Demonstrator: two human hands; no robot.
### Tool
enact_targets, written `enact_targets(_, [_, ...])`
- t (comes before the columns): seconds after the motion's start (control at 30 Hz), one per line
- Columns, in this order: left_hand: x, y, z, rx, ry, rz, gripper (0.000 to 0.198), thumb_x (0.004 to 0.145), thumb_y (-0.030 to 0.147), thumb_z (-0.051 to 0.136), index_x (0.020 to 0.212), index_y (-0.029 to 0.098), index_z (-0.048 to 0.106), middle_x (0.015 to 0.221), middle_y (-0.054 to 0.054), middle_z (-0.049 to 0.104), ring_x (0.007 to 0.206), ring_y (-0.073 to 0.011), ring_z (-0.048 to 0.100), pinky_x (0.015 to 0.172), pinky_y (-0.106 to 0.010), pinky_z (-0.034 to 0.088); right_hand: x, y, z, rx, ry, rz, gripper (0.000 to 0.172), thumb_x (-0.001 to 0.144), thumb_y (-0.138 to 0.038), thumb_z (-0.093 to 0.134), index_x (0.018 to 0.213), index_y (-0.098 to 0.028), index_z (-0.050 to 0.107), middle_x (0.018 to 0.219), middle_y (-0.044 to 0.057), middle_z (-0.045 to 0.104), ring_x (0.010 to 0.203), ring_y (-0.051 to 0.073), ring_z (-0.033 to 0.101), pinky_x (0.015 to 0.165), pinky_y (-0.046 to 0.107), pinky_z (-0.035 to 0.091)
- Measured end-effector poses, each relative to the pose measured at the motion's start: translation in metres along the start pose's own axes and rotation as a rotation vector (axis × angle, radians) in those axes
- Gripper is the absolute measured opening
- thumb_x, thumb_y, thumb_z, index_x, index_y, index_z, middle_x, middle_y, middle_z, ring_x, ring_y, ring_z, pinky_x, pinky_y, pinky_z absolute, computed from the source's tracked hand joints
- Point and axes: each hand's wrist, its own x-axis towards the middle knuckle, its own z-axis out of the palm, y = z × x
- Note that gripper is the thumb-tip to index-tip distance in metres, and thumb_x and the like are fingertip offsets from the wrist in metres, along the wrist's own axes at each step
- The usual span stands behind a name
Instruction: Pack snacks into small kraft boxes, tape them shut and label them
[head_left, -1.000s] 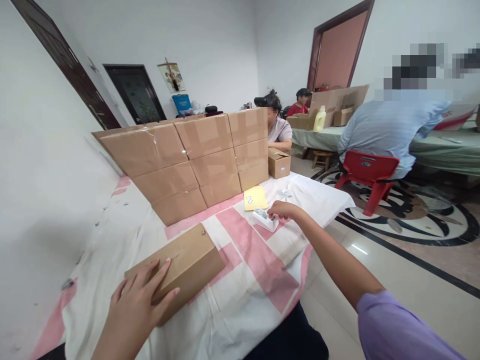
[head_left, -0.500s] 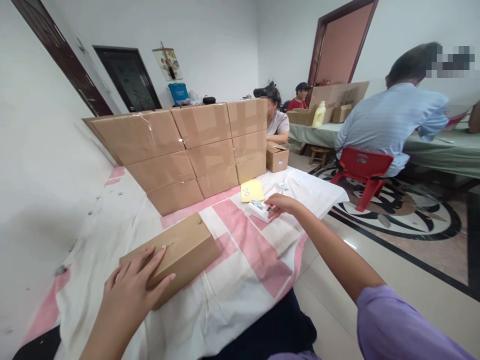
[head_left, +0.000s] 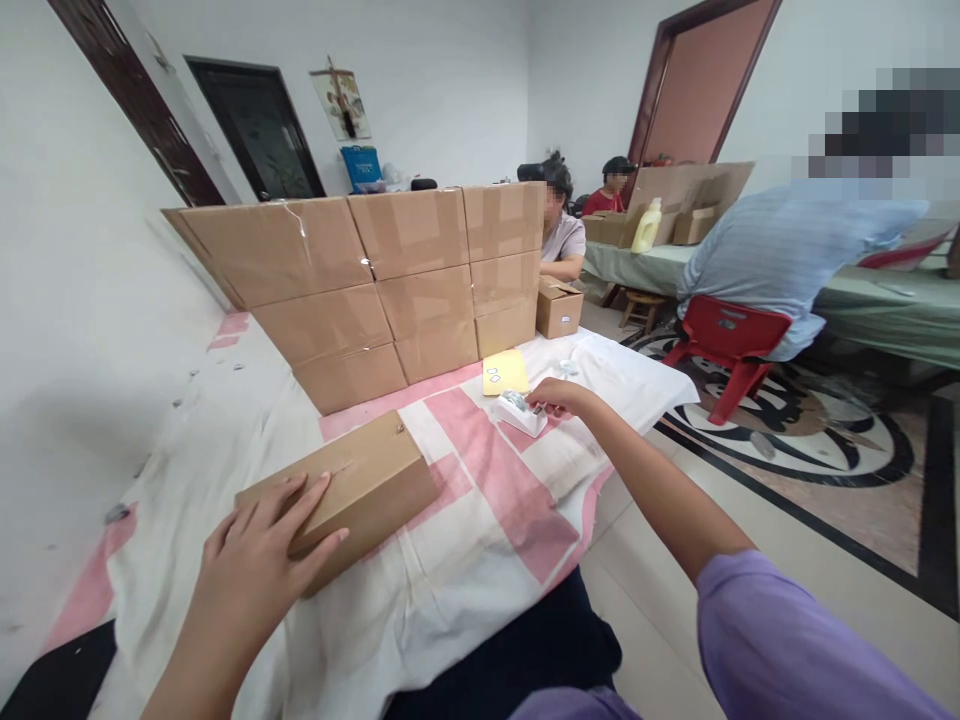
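Note:
A closed brown cardboard box (head_left: 367,485) lies on the pink and white cloth. My left hand (head_left: 274,540) rests over its near left end, fingers spread on the top and thumb along the side. Further off, my right hand (head_left: 559,397) reaches to a small white tray (head_left: 525,418) with small items in it. Its fingers are bent together at the tray's right side, and what they hold, if anything, is too small to make out. Just behind the tray lies a yellow card (head_left: 507,372) with dark outlined shapes.
Stacked cardboard boxes (head_left: 375,290) wall off the back of the table, with a smaller box (head_left: 559,308) at their right end. People sit beyond, one on a red chair (head_left: 731,330) by a green-covered table (head_left: 847,305).
The fingers of my right hand have drawn closer together at the tray. My left hand stays on the box. The whole view has shifted slightly.

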Motion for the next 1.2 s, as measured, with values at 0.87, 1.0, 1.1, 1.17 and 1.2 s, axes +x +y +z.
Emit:
enact_targets(0.87, [-0.001,0.003,0.004,-0.013,0.040,-0.030,0.062,0.089,0.058,0.043,0.143,0.029,0.054,0.144,-0.009,0.056,0.131,-0.0331,0.051,0.112,-0.055,0.032,-0.027,0.052,0.014,0.576,0.053,-0.395,0.020,0.077,-0.024,0.076,0.067,-0.015,0.061,0.066,0.008,0.070,0.064,0.017,0.069,0.062,0.026,0.059])
enact_targets(1.0, [-0.003,0.001,0.006,-0.005,0.081,-0.021,0.062,0.089,0.057,0.044,0.144,0.030,0.053,0.143,-0.009,0.057,0.130,-0.0322,0.052,0.112,-0.054,0.032,-0.025,0.062,0.023,0.670,0.116,-0.469,0.021,0.071,-0.029,0.080,0.067,-0.016,0.064,0.071,0.008,0.073,0.067,0.017,0.070,0.067,0.027,0.060])
enact_targets(1.1, [-0.003,-0.003,0.011,0.005,0.082,-0.008,0.063,0.088,0.058,0.046,0.145,0.031,0.052,0.143,-0.008,0.057,0.130,-0.0324,0.053,0.111,-0.053,0.033,-0.023,0.067,0.029,0.718,0.169,-0.496,0.031,0.065,-0.033,0.084,0.058,-0.018,0.058,0.068,0.007,0.072,0.067,0.018,0.070,0.068,0.030,0.061])
enact_targets(1.17, [-0.003,-0.006,0.013,0.009,0.079,-0.004,0.063,0.087,0.059,0.048,0.144,0.032,0.053,0.144,-0.008,0.057,0.130,-0.0325,0.053,0.111,-0.053,0.034,-0.021,0.070,0.032,0.737,0.195,-0.510,0.037,0.062,-0.035,0.085,0.054,-0.019,0.053,0.067,0.006,0.072,0.067,0.019,0.069,0.069,0.031,0.060])
enact_targets(1.2, [-0.003,-0.006,0.014,0.009,0.080,-0.005,0.063,0.087,0.059,0.047,0.144,0.033,0.053,0.145,-0.008,0.056,0.130,-0.0324,0.053,0.111,-0.052,0.034,-0.021,0.071,0.034,0.744,0.207,-0.517,0.038,0.061,-0.036,0.085,0.053,-0.020,0.051,0.066,0.006,0.071,0.067,0.019,0.069,0.069,0.032,0.060])
